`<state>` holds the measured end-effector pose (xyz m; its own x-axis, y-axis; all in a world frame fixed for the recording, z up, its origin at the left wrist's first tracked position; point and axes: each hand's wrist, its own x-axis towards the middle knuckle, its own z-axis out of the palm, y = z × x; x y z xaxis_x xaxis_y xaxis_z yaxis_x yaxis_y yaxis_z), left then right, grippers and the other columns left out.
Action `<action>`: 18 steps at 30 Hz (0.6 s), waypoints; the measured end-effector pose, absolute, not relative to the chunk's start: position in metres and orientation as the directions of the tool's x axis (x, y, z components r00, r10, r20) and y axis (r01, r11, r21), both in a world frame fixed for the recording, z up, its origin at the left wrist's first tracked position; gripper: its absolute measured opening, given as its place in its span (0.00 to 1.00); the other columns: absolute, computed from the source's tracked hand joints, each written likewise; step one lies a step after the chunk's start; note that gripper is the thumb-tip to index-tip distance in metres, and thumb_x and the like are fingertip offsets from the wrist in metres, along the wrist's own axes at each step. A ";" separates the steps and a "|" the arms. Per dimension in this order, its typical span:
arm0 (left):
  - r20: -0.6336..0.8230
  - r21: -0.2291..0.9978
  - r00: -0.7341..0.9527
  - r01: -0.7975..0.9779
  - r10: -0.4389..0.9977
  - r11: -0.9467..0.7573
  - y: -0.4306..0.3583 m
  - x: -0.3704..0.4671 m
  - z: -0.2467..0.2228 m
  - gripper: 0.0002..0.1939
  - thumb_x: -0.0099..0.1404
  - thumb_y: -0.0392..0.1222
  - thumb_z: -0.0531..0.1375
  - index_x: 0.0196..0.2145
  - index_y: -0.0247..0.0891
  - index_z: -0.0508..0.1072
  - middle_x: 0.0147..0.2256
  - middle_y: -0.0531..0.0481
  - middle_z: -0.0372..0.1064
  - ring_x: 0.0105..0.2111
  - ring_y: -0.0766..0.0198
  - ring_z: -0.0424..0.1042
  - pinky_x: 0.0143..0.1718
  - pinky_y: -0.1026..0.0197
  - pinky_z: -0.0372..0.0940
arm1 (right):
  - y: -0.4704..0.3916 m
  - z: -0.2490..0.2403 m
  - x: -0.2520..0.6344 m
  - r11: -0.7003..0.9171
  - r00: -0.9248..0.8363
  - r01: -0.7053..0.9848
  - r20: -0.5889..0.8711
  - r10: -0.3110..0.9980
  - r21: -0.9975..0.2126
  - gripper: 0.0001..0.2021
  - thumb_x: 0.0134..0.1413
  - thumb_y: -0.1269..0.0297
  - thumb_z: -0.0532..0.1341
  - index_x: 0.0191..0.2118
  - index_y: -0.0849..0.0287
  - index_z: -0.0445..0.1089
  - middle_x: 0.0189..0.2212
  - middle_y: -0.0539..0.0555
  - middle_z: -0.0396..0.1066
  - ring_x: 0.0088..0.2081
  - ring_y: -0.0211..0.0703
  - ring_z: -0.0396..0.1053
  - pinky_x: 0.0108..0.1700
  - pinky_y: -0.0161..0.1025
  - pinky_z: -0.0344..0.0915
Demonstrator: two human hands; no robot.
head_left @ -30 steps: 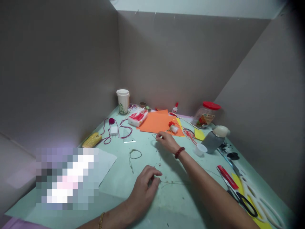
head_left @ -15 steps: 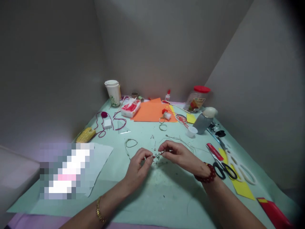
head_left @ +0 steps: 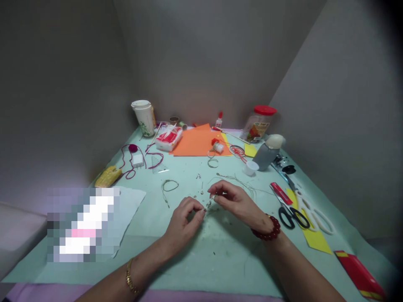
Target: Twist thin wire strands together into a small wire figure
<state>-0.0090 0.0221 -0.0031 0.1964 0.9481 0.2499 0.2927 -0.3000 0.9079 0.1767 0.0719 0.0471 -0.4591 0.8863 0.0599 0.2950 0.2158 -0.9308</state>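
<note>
Between my two hands stretches a short strand of small silvery beads or charms (head_left: 209, 203), too small to make out exactly. My left hand (head_left: 187, 218) pinches its lower end between thumb and fingertips. The upper end is pinched by my right hand (head_left: 231, 201), which wears a dark red bead bracelet (head_left: 267, 227) at the wrist. Tiny silvery pieces (head_left: 202, 192) lie on the green sheet just beyond my fingertips. A looped thin cord (head_left: 170, 185) rests left of them. More pale cord (head_left: 239, 179) spreads behind my right hand.
Black-handled scissors (head_left: 294, 217), white-handled scissors (head_left: 317, 218) and a red packet (head_left: 359, 272) lie at right. A grey bottle (head_left: 267, 154) and small clear cup (head_left: 251, 168) stand behind. Orange paper (head_left: 193, 143), a tissue pack (head_left: 169, 139) and a lidded cup (head_left: 144, 119) are farther back.
The strand between my hands now slants more steeply, with my right hand's end raised and my left fingertips slightly lower. The whole view has shifted a little.
</note>
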 end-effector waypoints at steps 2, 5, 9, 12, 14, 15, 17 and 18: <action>0.244 0.910 0.200 0.290 0.949 -0.295 0.021 -0.009 -0.004 0.08 0.66 0.41 0.53 0.30 0.39 0.67 0.32 0.49 0.66 0.36 0.62 0.65 0.40 0.60 0.60 | 0.071 0.048 0.177 0.205 -0.458 0.286 0.054 0.887 -0.936 0.07 0.53 0.67 0.57 0.38 0.57 0.69 0.32 0.51 0.69 0.30 0.36 0.63 0.32 0.34 0.61; 0.232 0.913 0.204 0.291 0.951 -0.285 0.020 -0.008 -0.004 0.08 0.66 0.41 0.53 0.29 0.39 0.67 0.31 0.49 0.65 0.35 0.62 0.65 0.39 0.60 0.60 | 0.071 0.047 0.177 0.189 -0.459 0.282 0.041 0.888 -0.941 0.07 0.53 0.67 0.57 0.38 0.57 0.69 0.32 0.50 0.69 0.30 0.36 0.63 0.32 0.34 0.61; 0.212 0.918 0.217 0.288 0.953 -0.271 0.019 -0.007 -0.005 0.09 0.66 0.41 0.52 0.29 0.38 0.66 0.31 0.49 0.65 0.34 0.63 0.64 0.37 0.60 0.59 | 0.071 0.045 0.178 0.179 -0.460 0.269 0.037 0.887 -0.946 0.08 0.53 0.69 0.57 0.39 0.56 0.69 0.33 0.50 0.70 0.32 0.36 0.64 0.33 0.34 0.61; 0.205 0.925 0.231 0.273 0.951 -0.265 0.018 -0.006 -0.007 0.09 0.66 0.40 0.52 0.29 0.38 0.66 0.31 0.49 0.65 0.35 0.63 0.64 0.38 0.60 0.59 | 0.072 0.044 0.179 0.174 -0.460 0.256 0.039 0.887 -0.951 0.07 0.53 0.69 0.57 0.39 0.57 0.69 0.33 0.51 0.70 0.33 0.37 0.65 0.34 0.34 0.61; 0.200 0.928 0.235 0.267 0.951 -0.261 0.018 -0.006 -0.008 0.08 0.66 0.40 0.52 0.29 0.38 0.66 0.31 0.50 0.65 0.35 0.63 0.64 0.38 0.60 0.58 | 0.072 0.044 0.179 0.173 -0.465 0.246 0.041 0.884 -0.954 0.07 0.53 0.69 0.57 0.39 0.57 0.68 0.33 0.51 0.70 0.33 0.37 0.65 0.34 0.35 0.62; 0.197 0.929 0.236 0.266 0.952 -0.258 0.018 -0.005 -0.008 0.08 0.66 0.40 0.52 0.29 0.38 0.66 0.32 0.50 0.65 0.35 0.63 0.64 0.38 0.60 0.58 | 0.072 0.044 0.179 0.173 -0.468 0.243 0.041 0.883 -0.954 0.08 0.53 0.69 0.57 0.40 0.57 0.68 0.33 0.52 0.71 0.33 0.37 0.66 0.35 0.35 0.62; 0.191 0.931 0.242 0.261 0.951 -0.254 0.018 -0.005 -0.009 0.08 0.66 0.39 0.52 0.30 0.38 0.66 0.32 0.50 0.65 0.35 0.64 0.64 0.38 0.60 0.58 | 0.072 0.043 0.180 0.172 -0.468 0.235 0.044 0.882 -0.957 0.08 0.53 0.70 0.57 0.40 0.57 0.68 0.34 0.52 0.71 0.34 0.37 0.66 0.35 0.35 0.62; 0.190 0.932 0.245 0.259 0.951 -0.252 0.018 -0.005 -0.008 0.08 0.66 0.39 0.52 0.30 0.37 0.66 0.32 0.50 0.66 0.35 0.64 0.64 0.38 0.60 0.58 | 0.072 0.043 0.180 0.171 -0.467 0.231 0.046 0.883 -0.958 0.08 0.53 0.70 0.57 0.39 0.57 0.68 0.34 0.52 0.70 0.34 0.37 0.66 0.35 0.35 0.62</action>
<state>-0.0048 0.0182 -0.0085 0.2447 0.9509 0.1896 0.2588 -0.2525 0.9323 0.1798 0.0724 0.0432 -0.4669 0.8831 0.0456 0.2305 0.1713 -0.9579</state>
